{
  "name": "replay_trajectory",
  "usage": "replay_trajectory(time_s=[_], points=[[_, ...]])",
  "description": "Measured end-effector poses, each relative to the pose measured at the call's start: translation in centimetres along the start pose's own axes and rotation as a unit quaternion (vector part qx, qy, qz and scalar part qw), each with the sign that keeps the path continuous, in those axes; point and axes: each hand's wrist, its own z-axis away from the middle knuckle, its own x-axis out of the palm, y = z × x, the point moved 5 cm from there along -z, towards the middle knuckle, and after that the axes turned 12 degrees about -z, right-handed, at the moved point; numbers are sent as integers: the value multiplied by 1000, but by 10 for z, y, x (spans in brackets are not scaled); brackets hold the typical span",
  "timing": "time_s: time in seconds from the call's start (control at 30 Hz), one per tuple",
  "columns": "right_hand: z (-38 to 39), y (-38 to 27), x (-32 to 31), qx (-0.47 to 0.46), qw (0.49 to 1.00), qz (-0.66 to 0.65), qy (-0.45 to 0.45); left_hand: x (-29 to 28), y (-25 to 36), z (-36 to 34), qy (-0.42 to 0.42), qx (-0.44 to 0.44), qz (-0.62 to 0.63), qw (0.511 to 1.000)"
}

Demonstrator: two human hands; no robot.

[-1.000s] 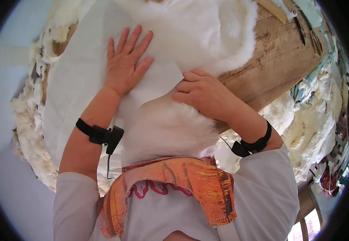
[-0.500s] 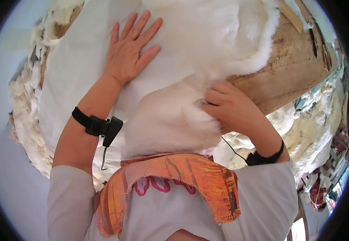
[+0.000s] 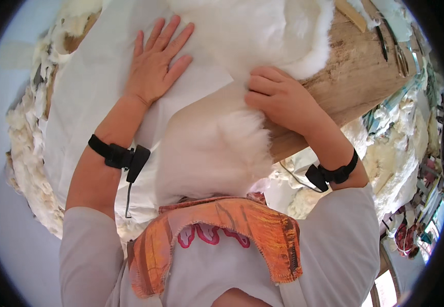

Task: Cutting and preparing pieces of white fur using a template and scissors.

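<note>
My left hand (image 3: pixel 155 66) lies open with fingers spread on a large white sheet (image 3: pixel 89 87). My right hand (image 3: pixel 275 94) has its fingers curled at the upper right edge of a white fur piece (image 3: pixel 212 148), gripping it, with the fingertips partly hidden. That piece, pale beige toward its upper left, lies just below a pointed corner of the sheet and reaches down to the orange patterned apron (image 3: pixel 217 215). A second fluffy white piece (image 3: pixel 273 30) lies above my right hand, partly over the sheet.
The wooden work surface (image 3: pixel 350 82) shows at the right, with a wood strip (image 3: pixel 350 15), a thin black tool (image 3: pixel 383 43) and metal scissors-like tools (image 3: pixel 401 60) along its far edge. Heaps of cream fibre (image 3: pixel 32 153) surround it at left and right. A jumble of coloured items (image 3: pixel 406 235) sits at the lower right.
My left hand has slid slightly away from me. My right hand has left the sheet's corner, moving right and then up. The lower fur briefly hid that corner, which now shows again.
</note>
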Motion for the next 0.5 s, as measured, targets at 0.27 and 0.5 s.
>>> replay_trajectory(time_s=[0.27,0.5], points=[[2,-5,-40,240,934,-189,187,-48,71,56,-120,131,168,970],[-46,8,-16,299,916,-234,128,-103,33,114,-55,-86,170,980]])
